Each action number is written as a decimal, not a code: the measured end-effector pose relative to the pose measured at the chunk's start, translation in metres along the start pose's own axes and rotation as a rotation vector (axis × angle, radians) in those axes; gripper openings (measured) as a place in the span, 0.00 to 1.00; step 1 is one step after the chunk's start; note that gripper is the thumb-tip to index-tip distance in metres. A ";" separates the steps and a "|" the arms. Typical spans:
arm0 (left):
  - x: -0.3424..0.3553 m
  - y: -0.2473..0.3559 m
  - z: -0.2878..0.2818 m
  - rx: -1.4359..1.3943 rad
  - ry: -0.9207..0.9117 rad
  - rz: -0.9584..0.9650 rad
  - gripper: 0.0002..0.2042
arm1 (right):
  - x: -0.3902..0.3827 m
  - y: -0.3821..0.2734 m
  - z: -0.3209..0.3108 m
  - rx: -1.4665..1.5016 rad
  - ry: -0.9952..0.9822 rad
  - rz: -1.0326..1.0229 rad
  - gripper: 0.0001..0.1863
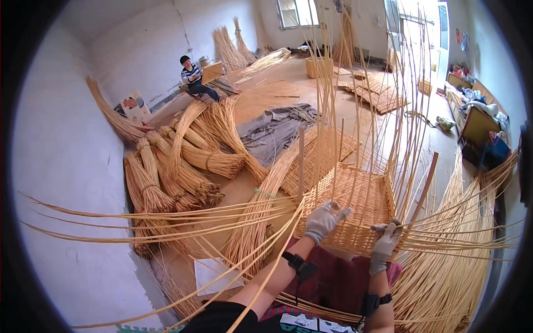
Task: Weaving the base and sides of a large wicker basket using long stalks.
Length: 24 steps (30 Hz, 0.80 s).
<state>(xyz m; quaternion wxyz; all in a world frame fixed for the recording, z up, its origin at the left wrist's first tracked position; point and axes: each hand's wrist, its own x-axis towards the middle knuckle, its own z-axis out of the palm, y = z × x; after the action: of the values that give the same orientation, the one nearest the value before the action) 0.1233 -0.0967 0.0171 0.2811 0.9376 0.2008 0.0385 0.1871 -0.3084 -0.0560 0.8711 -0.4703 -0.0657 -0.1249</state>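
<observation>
In front of me sits a half-woven wicker basket (pixel 355 191), with a finished flat base and low sides. Long rods stand up from its edges and others sweep out to the left and right. My left hand (pixel 326 220), in a pale grey glove, is closed over the near side of the weave, left of its middle. At the near right corner my right hand (pixel 387 244), gloved too, is curled around the edge beside the side rods. Its fingertips are partly hidden. Wooden stakes (pixel 425 188) rise at the corners. Dark red cloth (pixel 333 277) lies beneath the basket.
Tied rod bundles (pixel 189 161) are piled at the left, and loose rods (pixel 444 266) spread at the right. Beyond the basket lie a woven panel (pixel 302 172) and grey cloth (pixel 277 130). Another person (pixel 194 77) sits far left with wickerwork. A cluttered bench (pixel 477 111) stands right.
</observation>
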 end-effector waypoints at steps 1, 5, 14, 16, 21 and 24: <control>0.001 -0.001 0.002 -0.010 0.006 -0.012 0.44 | 0.001 -0.002 0.003 0.017 -0.003 0.000 0.12; 0.035 -0.057 0.041 0.055 0.012 0.109 0.47 | -0.001 -0.001 0.018 0.019 -0.032 0.011 0.12; 0.010 -0.003 0.004 -0.110 -0.074 -0.078 0.51 | 0.001 -0.002 0.002 0.012 0.001 -0.009 0.13; 0.010 -0.011 0.012 -0.075 0.001 -0.054 0.48 | -0.001 -0.003 0.006 0.014 -0.009 0.002 0.13; 0.003 0.002 0.004 -0.011 -0.032 -0.059 0.43 | -0.003 -0.008 0.004 0.001 -0.015 -0.015 0.13; 0.012 -0.009 0.022 0.010 0.030 0.008 0.41 | -0.001 -0.004 -0.003 -0.031 -0.014 -0.003 0.13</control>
<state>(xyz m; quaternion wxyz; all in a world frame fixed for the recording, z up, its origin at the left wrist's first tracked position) 0.1354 -0.0959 -0.0073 0.2732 0.9392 0.2015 0.0525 0.1855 -0.3129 -0.0546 0.8632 -0.4844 -0.0705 -0.1239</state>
